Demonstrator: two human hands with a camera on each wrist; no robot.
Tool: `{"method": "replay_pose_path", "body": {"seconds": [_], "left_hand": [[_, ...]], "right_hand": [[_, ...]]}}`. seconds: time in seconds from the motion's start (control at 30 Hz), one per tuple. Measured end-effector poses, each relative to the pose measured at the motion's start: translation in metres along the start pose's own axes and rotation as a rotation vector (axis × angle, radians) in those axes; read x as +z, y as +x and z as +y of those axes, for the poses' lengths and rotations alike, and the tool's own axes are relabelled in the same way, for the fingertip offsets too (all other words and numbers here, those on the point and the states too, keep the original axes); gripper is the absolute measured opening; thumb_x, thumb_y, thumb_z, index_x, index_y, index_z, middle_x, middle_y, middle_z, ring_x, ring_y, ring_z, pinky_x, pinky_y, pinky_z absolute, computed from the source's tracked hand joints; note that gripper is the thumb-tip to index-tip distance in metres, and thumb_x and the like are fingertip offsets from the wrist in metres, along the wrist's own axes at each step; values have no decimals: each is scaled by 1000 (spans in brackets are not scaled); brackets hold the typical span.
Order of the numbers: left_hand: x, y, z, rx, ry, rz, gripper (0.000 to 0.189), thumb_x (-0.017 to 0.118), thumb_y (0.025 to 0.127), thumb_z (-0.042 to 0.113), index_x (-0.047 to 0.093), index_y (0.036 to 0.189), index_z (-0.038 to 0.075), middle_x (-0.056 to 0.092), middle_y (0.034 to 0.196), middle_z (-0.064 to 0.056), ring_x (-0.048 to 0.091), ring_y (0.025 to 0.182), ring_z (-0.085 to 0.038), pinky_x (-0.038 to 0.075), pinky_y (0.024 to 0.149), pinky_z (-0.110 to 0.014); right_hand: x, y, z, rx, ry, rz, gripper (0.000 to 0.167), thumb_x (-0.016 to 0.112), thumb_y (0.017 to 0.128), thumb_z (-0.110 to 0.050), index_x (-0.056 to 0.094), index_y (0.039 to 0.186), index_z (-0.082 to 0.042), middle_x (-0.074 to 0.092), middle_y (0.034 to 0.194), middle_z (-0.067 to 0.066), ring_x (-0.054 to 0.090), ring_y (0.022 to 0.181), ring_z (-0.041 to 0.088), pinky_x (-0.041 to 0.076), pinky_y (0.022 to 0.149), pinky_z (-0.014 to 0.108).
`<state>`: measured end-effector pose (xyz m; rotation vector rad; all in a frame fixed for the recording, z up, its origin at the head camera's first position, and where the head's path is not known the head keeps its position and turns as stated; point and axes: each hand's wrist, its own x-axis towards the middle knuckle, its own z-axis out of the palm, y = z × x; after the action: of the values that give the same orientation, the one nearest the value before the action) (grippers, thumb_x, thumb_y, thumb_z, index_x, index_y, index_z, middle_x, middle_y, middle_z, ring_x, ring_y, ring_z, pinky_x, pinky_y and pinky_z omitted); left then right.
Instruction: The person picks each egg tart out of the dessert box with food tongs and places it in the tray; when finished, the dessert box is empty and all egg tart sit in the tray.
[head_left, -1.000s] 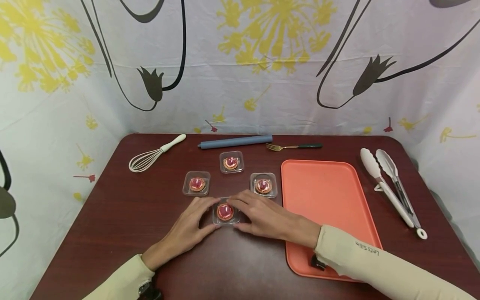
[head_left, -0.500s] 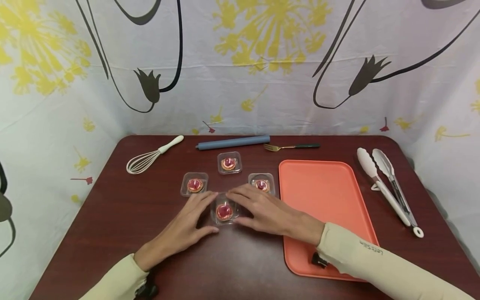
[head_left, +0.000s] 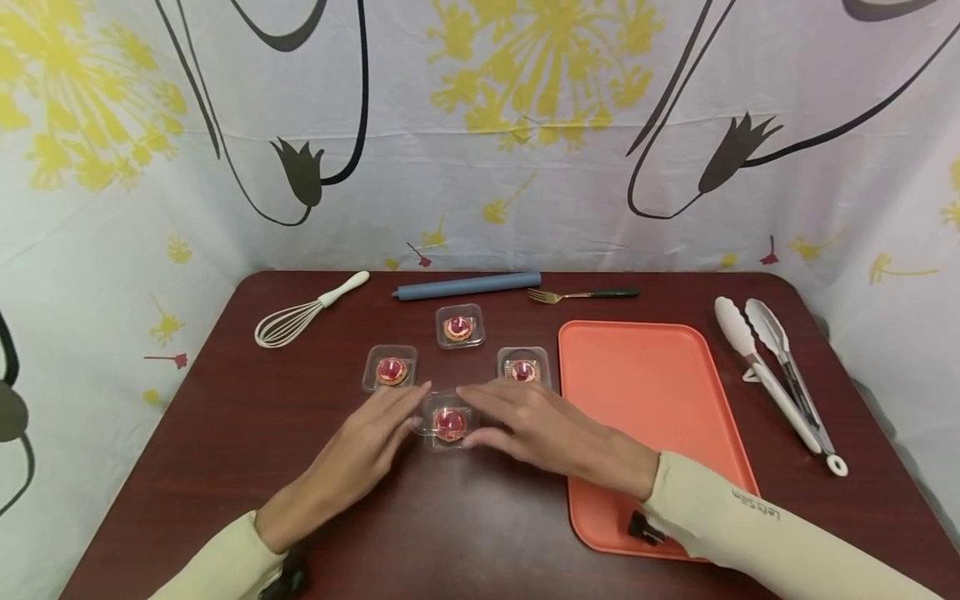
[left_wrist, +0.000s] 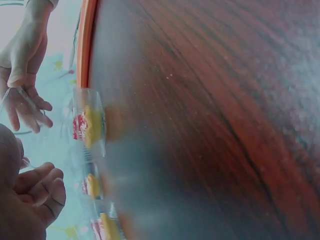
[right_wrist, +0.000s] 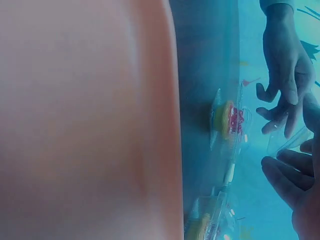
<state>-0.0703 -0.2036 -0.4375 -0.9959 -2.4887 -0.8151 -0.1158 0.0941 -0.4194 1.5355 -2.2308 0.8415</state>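
Note:
A small red-topped tart (head_left: 450, 424) sits in a clear plastic box (head_left: 444, 446) at the table's middle. Close over that box is its clear lid (right_wrist: 289, 141), raised and held between both hands. My left hand (head_left: 360, 442) pinches the lid's left side between thumb and fingers. On the opposite side, my right hand (head_left: 540, 429) grips it by the edge. In the left wrist view the open-topped box (left_wrist: 101, 120) stands below the two hands. Behind it are three more boxed tarts: a left box (head_left: 370, 367), a back box (head_left: 442, 317) and a right box (head_left: 546, 360), partly covered by my right hand.
An orange tray (head_left: 637, 375) lies on the right, under my right forearm. White-tipped tongs (head_left: 780, 400) lie beyond it. Along the back are a whisk (head_left: 300, 317), a blue rod (head_left: 468, 286) and a fork (head_left: 585, 293). A patterned cloth (head_left: 480, 167) hangs behind the dark table (head_left: 480, 533).
Both hands have risen from the front box, and the lid has come up off it with them. The left fingers have drawn together at the lid's edge. The other boxes stay put.

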Motion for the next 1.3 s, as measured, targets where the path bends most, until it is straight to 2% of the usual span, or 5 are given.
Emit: {"method": "replay_pose_path", "body": {"seconds": [0.3,0.67,0.83,1.03,1.3], "left_hand": [[-5,-3,14,25,26,34,39,50,119,23,68,147,3,75,113,-3,67,97,-13,59,84,-33],[-10,1,35,-74,-56,7,19,71,107,7,79,123,12,69,99,12,58,91,-4,51,77,-24],[-10,1,40,-152,-147,3,28,76,104,6,75,132,10,73,111,8,63,95,-4,56,81,-28],[-4,-2,44,-265,-267,34,28,81,97,0,77,125,4,77,98,8,64,81,-1,56,69,-25],[4,-10,49,-495,-513,-67,15,75,104,7,78,119,5,80,91,7,68,71,-9,55,61,-26]], "right_hand": [[-2,-4,-3,-88,47,152,37,65,113,-27,78,128,3,83,115,11,80,103,20,64,90,34],[-3,-8,-11,23,196,176,20,70,107,-3,78,125,4,82,112,14,79,97,17,62,86,25],[-1,-13,-18,157,271,142,27,75,100,7,77,127,5,82,105,10,76,90,10,61,81,20],[4,-18,-25,312,421,103,30,74,101,5,74,131,10,80,88,6,75,78,10,62,73,22],[12,-27,-29,371,501,68,35,76,99,5,66,132,7,78,88,5,74,75,11,63,71,26]]}}
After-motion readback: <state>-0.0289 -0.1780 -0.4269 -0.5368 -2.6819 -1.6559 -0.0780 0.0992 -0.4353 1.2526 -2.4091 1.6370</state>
